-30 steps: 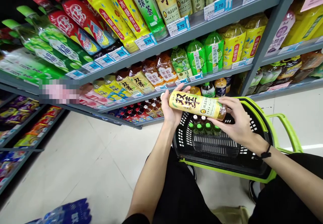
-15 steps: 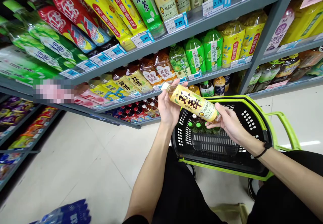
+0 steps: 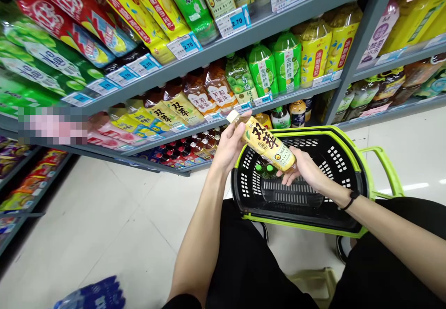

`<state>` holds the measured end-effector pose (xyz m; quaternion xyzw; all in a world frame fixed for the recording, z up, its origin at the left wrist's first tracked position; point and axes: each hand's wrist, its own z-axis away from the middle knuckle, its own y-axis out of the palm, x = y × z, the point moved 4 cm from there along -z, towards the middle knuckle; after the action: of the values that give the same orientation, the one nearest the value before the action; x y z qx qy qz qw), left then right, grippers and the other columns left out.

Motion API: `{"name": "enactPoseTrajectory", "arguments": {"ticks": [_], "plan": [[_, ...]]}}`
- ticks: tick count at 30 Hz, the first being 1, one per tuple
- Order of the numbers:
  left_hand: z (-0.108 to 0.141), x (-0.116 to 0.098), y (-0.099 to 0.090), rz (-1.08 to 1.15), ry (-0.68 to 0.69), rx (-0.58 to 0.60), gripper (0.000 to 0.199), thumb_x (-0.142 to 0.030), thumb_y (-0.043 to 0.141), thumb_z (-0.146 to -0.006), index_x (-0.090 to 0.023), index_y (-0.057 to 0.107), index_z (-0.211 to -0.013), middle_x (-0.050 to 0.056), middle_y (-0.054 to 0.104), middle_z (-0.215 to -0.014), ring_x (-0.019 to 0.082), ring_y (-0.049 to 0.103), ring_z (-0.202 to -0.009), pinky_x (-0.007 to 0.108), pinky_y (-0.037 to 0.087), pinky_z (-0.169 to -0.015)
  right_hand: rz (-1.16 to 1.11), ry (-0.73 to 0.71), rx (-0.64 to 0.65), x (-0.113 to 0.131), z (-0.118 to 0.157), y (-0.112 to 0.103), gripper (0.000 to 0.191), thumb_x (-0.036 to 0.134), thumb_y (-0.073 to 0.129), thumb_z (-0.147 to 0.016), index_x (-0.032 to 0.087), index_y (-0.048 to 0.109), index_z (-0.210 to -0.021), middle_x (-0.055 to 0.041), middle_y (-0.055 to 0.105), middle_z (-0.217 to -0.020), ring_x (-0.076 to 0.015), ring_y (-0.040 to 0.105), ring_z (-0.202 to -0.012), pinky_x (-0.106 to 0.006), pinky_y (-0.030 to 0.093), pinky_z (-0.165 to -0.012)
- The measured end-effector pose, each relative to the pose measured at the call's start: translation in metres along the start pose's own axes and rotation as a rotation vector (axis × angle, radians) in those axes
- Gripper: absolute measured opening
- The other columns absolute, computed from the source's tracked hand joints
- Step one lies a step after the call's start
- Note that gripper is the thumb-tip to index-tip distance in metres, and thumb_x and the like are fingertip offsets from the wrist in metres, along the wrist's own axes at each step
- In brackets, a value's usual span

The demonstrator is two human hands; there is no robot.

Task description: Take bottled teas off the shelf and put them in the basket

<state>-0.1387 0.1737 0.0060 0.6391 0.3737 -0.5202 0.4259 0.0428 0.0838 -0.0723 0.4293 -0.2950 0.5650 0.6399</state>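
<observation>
Bottle with the yellow label lies slantwise between my hands, above the basket, its pale cap poking out beyond my left thumb. My left hand curls round the neck end; my right hand cups the base, holding it with fingers fanned beneath. I can't fairly judge how firm that right grip is, since the bottle hides part of it. If those fingers are only propping it, a twist of the left wrist could roll the smooth plastic loose. It could then drop past the right hand into the basket, striking the green-capped bottles below that hand (and perhaps toppling one). Beyond my left fingertips the shelf edge looks near, so a careless forward lift could knock the cap against it.
</observation>
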Motion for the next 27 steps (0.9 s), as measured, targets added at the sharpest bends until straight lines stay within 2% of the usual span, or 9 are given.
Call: {"name": "enactPoseTrajectory", "arguments": {"ticks": [4,7,9,11,13,14,19,23,27], "plan": [[-0.002,0.017,-0.016,-0.203,-0.210,0.035,0.056,-0.051,0.092,-0.073,-0.014,0.079,-0.113,0.015,0.077,-0.117,0.029,0.074,-0.103,0.048,0.061,-0.100,0.132,-0.001,-0.058,-0.017,-0.017,-0.028,0.052,0.045,0.023,-0.110,0.009,0.060,-0.105,-0.0151,0.071,-0.071,-0.0233,0.070,-0.052,-0.031,0.059,-0.048],[-0.002,0.028,-0.013,-0.277,-0.232,0.078,0.054,-0.041,0.099,-0.064,-0.011,0.081,-0.106,0.015,0.079,-0.111,0.029,0.075,-0.100,0.049,0.060,-0.101,0.487,-0.032,-0.063,-0.019,-0.018,-0.048,0.053,0.045,0.023,-0.110,0.010,0.064,-0.107,-0.0180,0.075,-0.084,-0.0260,0.074,-0.065,-0.037,0.062,-0.061],[0.001,0.037,0.001,-0.314,-0.207,0.118,0.059,-0.035,0.101,-0.058,-0.012,0.081,-0.109,0.014,0.079,-0.110,0.030,0.075,-0.100,0.046,0.062,-0.098,0.846,-0.106,-0.115,-0.009,-0.010,-0.058,0.049,0.043,0.030,-0.110,0.011,0.068,-0.103,-0.0216,0.076,-0.096,-0.0314,0.077,-0.084,-0.042,0.061,-0.077],[0.006,0.050,0.020,-0.412,-0.188,0.175,0.063,-0.037,0.100,-0.058,-0.011,0.079,-0.112,0.012,0.080,-0.106,0.031,0.076,-0.097,0.042,0.064,-0.089,1.206,-0.250,-0.261,0.012,0.003,-0.065,0.048,0.041,0.035,-0.109,0.010,0.071,-0.099,-0.0247,0.074,-0.106,-0.0379,0.074,-0.100,-0.046,0.055,-0.088],[0.011,0.068,0.042,-0.568,-0.158,0.239,0.063,-0.041,0.098,-0.061,-0.011,0.079,-0.113,0.011,0.080,-0.101,0.030,0.076,-0.093,0.040,0.064,-0.084,1.457,-0.368,-0.417,0.034,0.018,-0.069,0.054,0.040,0.030,-0.111,0.008,0.072,-0.101,-0.0239,0.074,-0.106,-0.0383,0.073,-0.102,-0.043,0.051,-0.087],[0.013,0.078,0.053,-0.651,-0.134,0.267,0.062,-0.043,0.096,-0.062,-0.012,0.079,-0.113,0.010,0.080,-0.100,0.030,0.076,-0.092,0.039,0.064,-0.083,1.505,-0.382,-0.445,0.042,0.024,-0.071,0.057,0.040,0.027,-0.112,0.009,0.073,-0.099,-0.0219,0.074,-0.102,-0.0361,0.074,-0.099,-0.040,0.050,-0.084],[0.016,0.133,0.101,-0.906,-0.102,0.389,0.059,-0.046,0.090,-0.069,-0.017,0.077,-0.119,0.006,0.080,-0.105,0.026,0.075,-0.095,0.033,0.060,-0.084,1.478,-0.417,-0.425,0.065,0.035,-0.087,0.059,0.036,0.026,-0.113,0.009,0.077,-0.098,-0.0182,0.076,-0.100,-0.0326,0.074,-0.098,-0.035,0.046,-0.080],[0.010,0.179,0.140,-1.015,-0.124,0.462,0.058,-0.050,0.087,-0.074,-0.015,0.076,-0.118,0.007,0.080,-0.100,0.025,0.075,-0.089,0.032,0.057,-0.080,1.337,-0.480,-0.585,0.082,0.041,-0.113,0.058,0.036,0.029,-0.112,0.010,0.078,-0.097,-0.0170,0.077,-0.097,-0.0320,0.075,-0.095,-0.035,0.047,-0.079],[0.002,0.224,0.179,-1.151,-0.099,0.619,0.047,-0.043,0.087,-0.074,-0.015,0.076,-0.110,0.009,0.079,-0.101,0.027,0.074,-0.092,0.034,0.055,-0.085,1.249,-0.527,-0.684,0.093,0.049,-0.141,0.059,0.035,0.028,-0.112,0.010,0.079,-0.094,-0.0172,0.077,-0.094,-0.0311,0.076,-0.092,-0.034,0.049,-0.079]]}}
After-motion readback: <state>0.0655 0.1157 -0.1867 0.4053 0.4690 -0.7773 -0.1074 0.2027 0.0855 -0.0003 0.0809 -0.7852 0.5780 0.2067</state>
